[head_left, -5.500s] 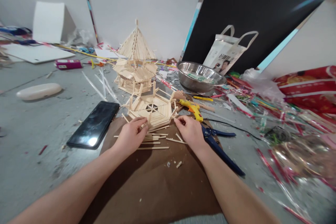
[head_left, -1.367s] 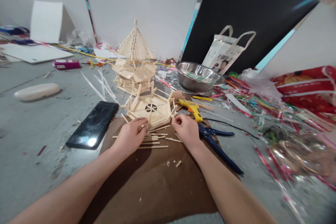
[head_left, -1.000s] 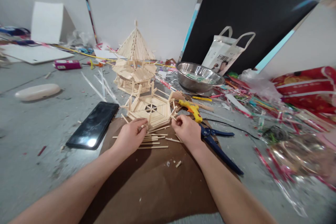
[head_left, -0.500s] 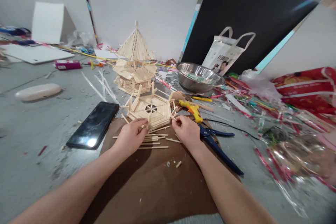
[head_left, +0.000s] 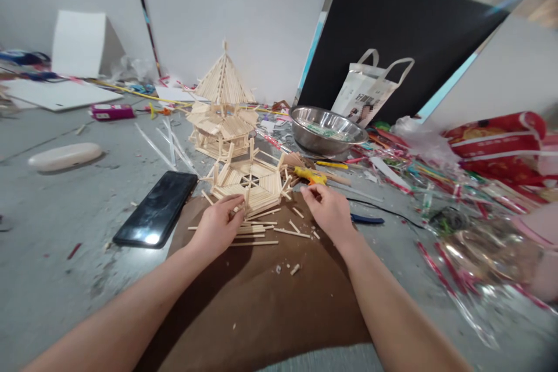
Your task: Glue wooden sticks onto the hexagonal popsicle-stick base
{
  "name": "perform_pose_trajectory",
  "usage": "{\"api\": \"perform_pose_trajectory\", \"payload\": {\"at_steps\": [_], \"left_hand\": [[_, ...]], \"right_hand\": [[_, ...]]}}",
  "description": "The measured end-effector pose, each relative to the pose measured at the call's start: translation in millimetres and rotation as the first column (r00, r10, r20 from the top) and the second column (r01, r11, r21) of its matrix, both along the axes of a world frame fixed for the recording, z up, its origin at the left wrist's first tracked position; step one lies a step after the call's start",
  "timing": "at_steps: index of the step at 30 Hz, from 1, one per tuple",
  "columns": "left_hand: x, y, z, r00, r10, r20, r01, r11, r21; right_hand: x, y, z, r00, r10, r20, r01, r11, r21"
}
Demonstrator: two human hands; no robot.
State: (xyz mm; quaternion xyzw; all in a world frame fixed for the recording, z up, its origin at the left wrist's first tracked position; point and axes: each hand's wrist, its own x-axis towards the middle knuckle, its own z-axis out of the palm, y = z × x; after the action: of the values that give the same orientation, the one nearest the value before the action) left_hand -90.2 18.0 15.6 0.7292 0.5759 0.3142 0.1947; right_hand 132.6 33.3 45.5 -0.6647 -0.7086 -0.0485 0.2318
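Observation:
A hexagonal frame of thin wooden sticks [head_left: 265, 190], with short posts round its rim, lies on the brown sheet [head_left: 261, 302]. My left hand [head_left: 220, 222] is at its front left edge, fingers closed beside a front post; what they pinch is hidden. My right hand [head_left: 328, 214] is apart from the frame, fingers loosely curled with a gap and nothing visible in them. Just beyond its fingertips lies a yellow glue gun [head_left: 310, 175]. Blue-handled pliers [head_left: 367, 220] are mostly covered by that hand. Loose sticks [head_left: 257, 236] lie between my hands.
Behind the frame stands a stick-built pagoda [head_left: 224, 107]. A black phone [head_left: 156, 209] lies to the left, near a white oval case [head_left: 65, 156]. A metal bowl [head_left: 326, 142] sits behind the glue gun. Plastic strips and scraps [head_left: 436, 174] litter the right, with a black cord [head_left: 392, 209] crossing there.
My right hand has moved away from the frame's right corner, to the right, and now covers most of the pliers. Short sticks show where it was. My left hand has barely moved.

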Motion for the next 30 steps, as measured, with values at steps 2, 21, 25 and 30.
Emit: {"api": "perform_pose_trajectory", "payload": {"at_steps": [2,21,25,30], "left_hand": [[-0.4,-0.8,1.4,1.0,0.023,0.018,-0.023,1.0,0.017],[-7.3,-6.1,10.4,0.998,0.039,-0.048,-0.033,0.993,0.117],[-8.4,-4.7,10.2,0.996,0.046,-0.081,-0.036,0.992,0.121],[-9.4,-3.9,8.5,0.995,0.04,-0.096,-0.026,0.99,0.141]], "right_hand": [[6.4,-2.7,6.7,0.998,0.066,0.021,-0.065,0.996,-0.056],[21.7,-21.3,-25.0,0.985,0.169,0.03,-0.154,0.948,-0.279],[19.5,-24.3,-21.4,0.98,0.197,0.005,-0.187,0.94,-0.286],[10.2,-40.2,1.1,0.851,0.484,-0.205,-0.514,0.687,-0.514]]}}
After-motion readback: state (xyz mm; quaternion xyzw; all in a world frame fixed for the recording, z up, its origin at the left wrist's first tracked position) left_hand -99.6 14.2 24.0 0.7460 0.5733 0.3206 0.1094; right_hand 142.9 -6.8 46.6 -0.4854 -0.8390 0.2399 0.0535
